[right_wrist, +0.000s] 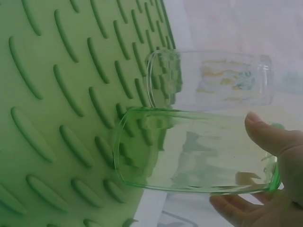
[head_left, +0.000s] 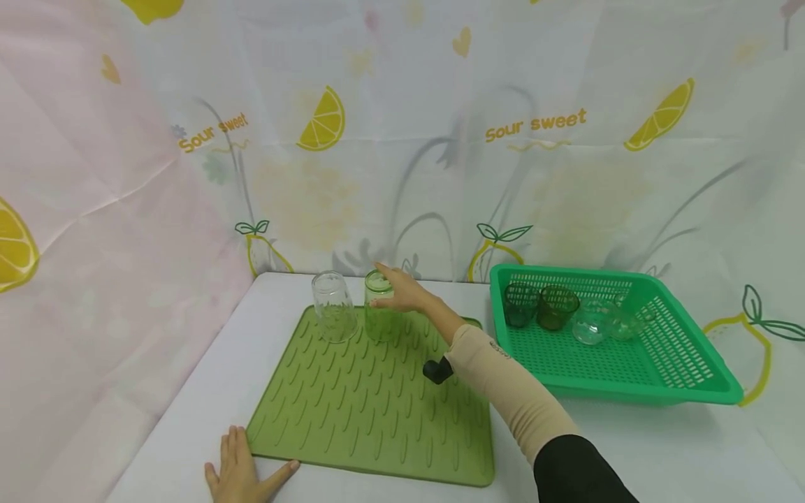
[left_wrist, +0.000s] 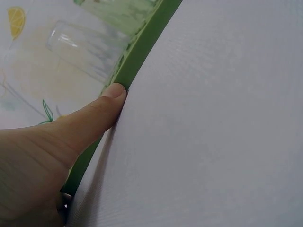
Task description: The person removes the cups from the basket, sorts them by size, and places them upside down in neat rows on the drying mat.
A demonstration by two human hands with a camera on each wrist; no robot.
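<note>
A green-tinted drinking glass [right_wrist: 199, 151] stands upside down near the back of the green ridged mat [head_left: 371, 412]. My right hand [head_left: 405, 292] is around its upper end, thumb on one side and fingers on the other, partly hidden behind the glass. To its left a clear glass [head_left: 335, 307] also stands inverted, apart from the hand. My left hand [head_left: 242, 471] rests with fingers spread at the mat's front left corner. In the left wrist view, the thumb [left_wrist: 113, 91] touches the mat's edge.
On the right sits a green perforated plastic basket [head_left: 604, 381], holding a dark green cup [head_left: 520, 305], a brownish cup [head_left: 557, 307] and clear glassware [head_left: 591, 321]. The white table [head_left: 201, 391] ends at a printed curtain [head_left: 390, 188] behind and to the left.
</note>
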